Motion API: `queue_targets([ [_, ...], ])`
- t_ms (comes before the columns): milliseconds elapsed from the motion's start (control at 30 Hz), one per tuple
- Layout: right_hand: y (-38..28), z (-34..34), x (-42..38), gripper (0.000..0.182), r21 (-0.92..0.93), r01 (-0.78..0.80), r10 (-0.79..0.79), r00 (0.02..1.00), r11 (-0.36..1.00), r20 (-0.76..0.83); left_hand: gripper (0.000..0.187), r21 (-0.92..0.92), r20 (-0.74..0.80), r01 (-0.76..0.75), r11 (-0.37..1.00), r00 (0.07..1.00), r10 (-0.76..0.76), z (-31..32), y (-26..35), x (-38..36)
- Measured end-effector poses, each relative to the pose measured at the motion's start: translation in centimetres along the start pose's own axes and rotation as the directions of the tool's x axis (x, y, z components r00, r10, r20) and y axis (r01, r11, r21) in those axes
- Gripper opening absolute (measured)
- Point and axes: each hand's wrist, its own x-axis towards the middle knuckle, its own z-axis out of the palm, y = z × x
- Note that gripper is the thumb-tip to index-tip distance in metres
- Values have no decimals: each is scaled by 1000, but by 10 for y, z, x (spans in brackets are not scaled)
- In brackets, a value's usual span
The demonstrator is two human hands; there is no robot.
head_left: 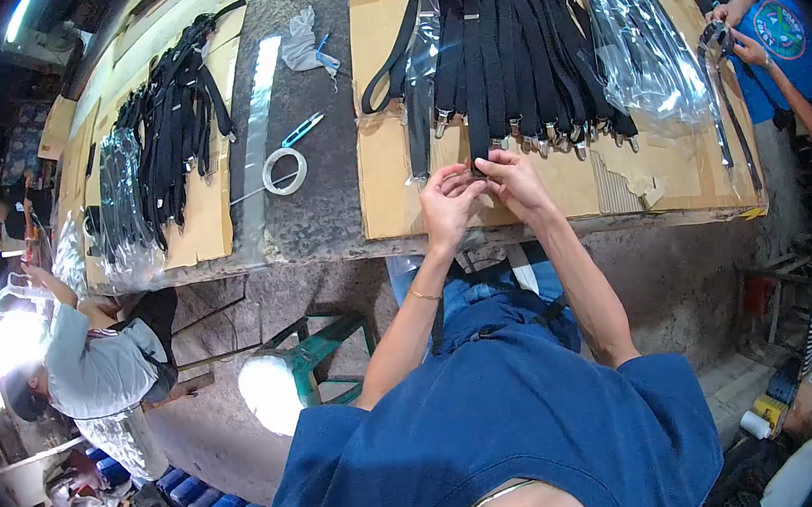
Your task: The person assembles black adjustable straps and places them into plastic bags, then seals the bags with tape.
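Note:
My left hand (pixel 449 207) and my right hand (pixel 518 185) meet at the near edge of the cardboard. Their fingers are pinched around the lower end of a black suspender strap (pixel 477 112), and the clip end is mostly hidden by my fingertips. Beyond them a row of black suspenders (pixel 524 53) with metal clips lies fanned out on the cardboard sheet (pixel 389 181). One strap in a clear plastic sleeve (pixel 420 84) lies just left of the held strap.
Bagged suspenders (pixel 641 41) lie to the right, another suspender pile (pixel 179 119) to the left. Between them are a tape roll (pixel 285 171), a blue cutter (pixel 303 130) and crumpled plastic (pixel 302 47). A green stool (pixel 332 350) stands below. Co-workers are at both sides.

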Motion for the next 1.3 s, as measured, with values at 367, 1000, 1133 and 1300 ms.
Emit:
queue_targets([
  [367, -12, 8, 19, 13, -24, -15, 15, 999, 1000, 29, 34, -36, -88, -51, 998, 995, 47, 0, 0, 3],
  [1000, -48, 12, 61, 19, -298, 71, -64, 997, 952, 32, 38, -98, 15, 46, 994, 999, -45, 21, 29, 81],
  [1133, -81, 30, 83, 25, -359, 155, -160, 987, 920, 17, 36, -25, 53, 25, 999, 998, -24, 27, 39, 59],
  [1300, -95, 24, 107, 10, -311, 105, -107, 994, 945, 11, 32, -162, 9, 54, 985, 999, -53, 32, 46, 78],
])
